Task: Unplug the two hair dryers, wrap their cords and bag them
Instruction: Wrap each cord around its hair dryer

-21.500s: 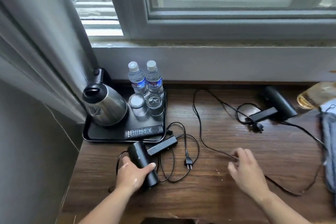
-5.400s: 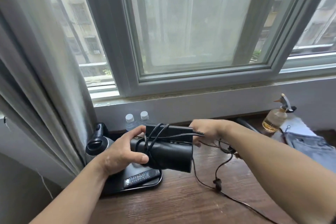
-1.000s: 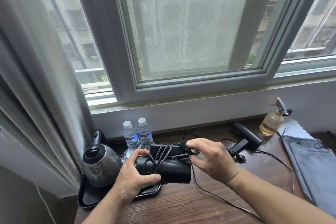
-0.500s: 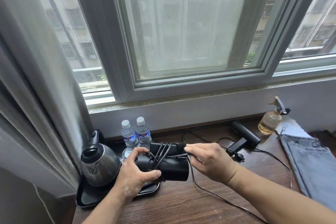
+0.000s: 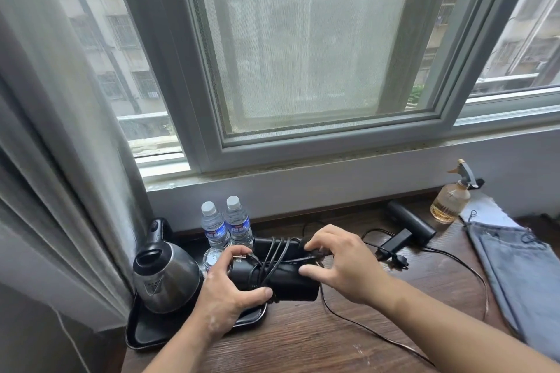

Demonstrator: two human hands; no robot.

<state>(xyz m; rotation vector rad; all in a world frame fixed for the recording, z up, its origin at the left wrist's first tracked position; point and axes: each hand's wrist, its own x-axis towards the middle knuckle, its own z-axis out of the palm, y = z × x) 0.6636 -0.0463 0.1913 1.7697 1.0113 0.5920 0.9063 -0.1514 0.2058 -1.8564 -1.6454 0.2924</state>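
My left hand [image 5: 225, 297] grips the barrel of a black folded hair dryer [image 5: 291, 280], held just above the table near the tray. Its black cord is wound several times around the barrel and folded handle. My right hand [image 5: 339, 263] pinches the end of that cord against the dryer's right side. A second black hair dryer [image 5: 410, 222] lies on the table at the back right, its handle folded out and its plug [image 5: 400, 260] loose beside it. Its long cord [image 5: 472, 274] trails across the wood. A grey-blue cloth bag [image 5: 521, 269] lies flat at the right.
A black tray [image 5: 142, 339] at the left carries a steel kettle [image 5: 165, 277], two water bottles [image 5: 225, 224] and upturned glasses. An amber spray bottle [image 5: 451, 200] stands at the back right. A curtain hangs on the left, and the window wall closes the back.
Since a second ago my right hand has shifted slightly along the dryer's cord end, fingers spreading. The left hand keeps its grip, and the view has tilted a little.
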